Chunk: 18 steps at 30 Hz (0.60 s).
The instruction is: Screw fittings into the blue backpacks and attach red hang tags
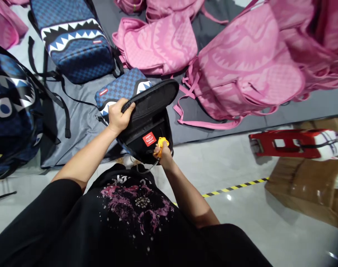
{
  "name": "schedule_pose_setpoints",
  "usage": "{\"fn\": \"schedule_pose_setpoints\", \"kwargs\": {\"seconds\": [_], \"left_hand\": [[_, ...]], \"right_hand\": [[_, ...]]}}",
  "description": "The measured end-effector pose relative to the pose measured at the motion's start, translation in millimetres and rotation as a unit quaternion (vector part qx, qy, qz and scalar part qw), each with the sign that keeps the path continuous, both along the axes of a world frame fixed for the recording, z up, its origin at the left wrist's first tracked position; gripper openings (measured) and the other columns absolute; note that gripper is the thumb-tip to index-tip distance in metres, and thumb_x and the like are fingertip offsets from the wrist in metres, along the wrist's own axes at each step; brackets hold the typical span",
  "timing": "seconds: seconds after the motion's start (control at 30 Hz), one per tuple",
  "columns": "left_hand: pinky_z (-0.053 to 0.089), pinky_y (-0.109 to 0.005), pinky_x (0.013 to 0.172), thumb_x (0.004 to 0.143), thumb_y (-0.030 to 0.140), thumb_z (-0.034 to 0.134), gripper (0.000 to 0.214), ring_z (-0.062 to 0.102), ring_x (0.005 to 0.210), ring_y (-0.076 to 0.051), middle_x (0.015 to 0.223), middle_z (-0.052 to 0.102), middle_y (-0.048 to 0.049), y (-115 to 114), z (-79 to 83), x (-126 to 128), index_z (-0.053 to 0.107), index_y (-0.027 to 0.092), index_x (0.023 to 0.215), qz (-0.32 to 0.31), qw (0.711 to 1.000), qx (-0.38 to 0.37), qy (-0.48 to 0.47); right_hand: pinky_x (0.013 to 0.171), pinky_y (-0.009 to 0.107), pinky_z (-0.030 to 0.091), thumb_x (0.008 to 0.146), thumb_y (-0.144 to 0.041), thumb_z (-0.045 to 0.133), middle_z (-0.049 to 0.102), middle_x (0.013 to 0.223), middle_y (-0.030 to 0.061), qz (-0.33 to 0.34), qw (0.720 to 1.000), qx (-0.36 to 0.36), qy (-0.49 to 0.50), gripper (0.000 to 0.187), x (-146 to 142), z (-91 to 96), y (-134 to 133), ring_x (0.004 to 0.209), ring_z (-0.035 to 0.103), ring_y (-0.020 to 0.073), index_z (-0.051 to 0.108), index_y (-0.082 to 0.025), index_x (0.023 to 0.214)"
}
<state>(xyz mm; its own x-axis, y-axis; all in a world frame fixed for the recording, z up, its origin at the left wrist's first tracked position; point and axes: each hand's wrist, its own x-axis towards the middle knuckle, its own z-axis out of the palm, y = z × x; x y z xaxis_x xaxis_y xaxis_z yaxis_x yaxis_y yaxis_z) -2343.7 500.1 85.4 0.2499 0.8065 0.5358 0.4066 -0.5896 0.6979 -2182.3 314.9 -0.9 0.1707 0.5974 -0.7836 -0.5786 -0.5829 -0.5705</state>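
Note:
A blue checkered bag (121,86) with shark teeth lies open at the table's front edge. Its black inside (135,138) faces me, with a red label (149,139) on the lining. My left hand (120,115) grips the edge of the raised black flap (155,99), thumb on top. Over the bag's opening, close to the label, my right hand (163,152) is closed around a yellow pistol-shaped tool (162,142). A thin grey hose or cord (150,170) trails from the tool's lower end; most of the grip is hidden by my fingers.
Blue shark backpacks (77,44) lie at the left, their straps trailing across the grey cover (80,115). Pink backpacks (241,66) fill the back and right. On the floor are a red case-like object (285,144), a brown carton (299,181) and yellow-black tape (235,187).

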Motion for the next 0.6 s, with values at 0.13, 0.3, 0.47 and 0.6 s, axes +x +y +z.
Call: {"fn": "schedule_pose_setpoints", "kwargs": {"seconds": [0.13, 0.3, 0.47, 0.6], "left_hand": [[0.037, -0.027, 0.058, 0.094, 0.067, 0.039, 0.055, 0.049, 0.054, -0.012, 0.057, 0.048, 0.0011, 4, -1.4, 6, 0.055, 0.02, 0.068, -0.01, 1.0, 0.017, 0.013], [0.037, -0.026, 0.058, 0.093, 0.071, 0.034, 0.059, 0.045, 0.053, -0.011, 0.057, 0.041, 0.002, 16, -3.1, 10, 0.05, 0.02, 0.067, 0.013, 0.999, 0.017, 0.032], [0.036, -0.026, 0.058, 0.092, 0.072, 0.034, 0.06, 0.045, 0.052, -0.01, 0.057, 0.037, 0.0024, 16, 0.9, 14, 0.052, 0.02, 0.068, -0.019, 0.999, 0.022, 0.041], [0.04, -0.028, 0.06, 0.09, 0.073, 0.037, 0.059, 0.052, 0.055, -0.013, 0.058, 0.043, 0.001, 11, 7.9, 13, 0.056, 0.02, 0.071, -0.112, 0.991, 0.005, 0.071]], "right_hand": [[0.039, 0.018, 0.029, 0.098, -0.066, 0.019, 0.021, 0.045, -0.0118, 0.035, 0.997, 0.036, 0.053, 0.053, -15, -9.2, 14, 0.036, 0.02, 0.0079, 0.044, -0.023, 0.08], [0.037, 0.017, 0.028, 0.093, -0.067, 0.042, 0.03, 0.044, -0.0115, 0.091, 0.992, 0.042, 0.073, 0.049, -11, -7.9, 2, 0.035, 0.025, 0.0063, 0.052, -0.02, 0.085], [0.035, 0.018, 0.03, 0.093, -0.059, 0.051, 0.037, 0.044, -0.0096, 0.174, 0.984, 0.015, 0.012, 0.042, -1, 9.3, 3, 0.034, 0.031, 0.0061, 0.053, -0.018, 0.083], [0.033, 0.019, 0.027, 0.086, -0.043, 0.07, 0.046, 0.041, -0.0071, 0.276, 0.958, -0.028, -0.071, 0.028, 45, 41.5, 27, 0.03, 0.037, 0.0079, 0.058, -0.017, 0.082]]}}
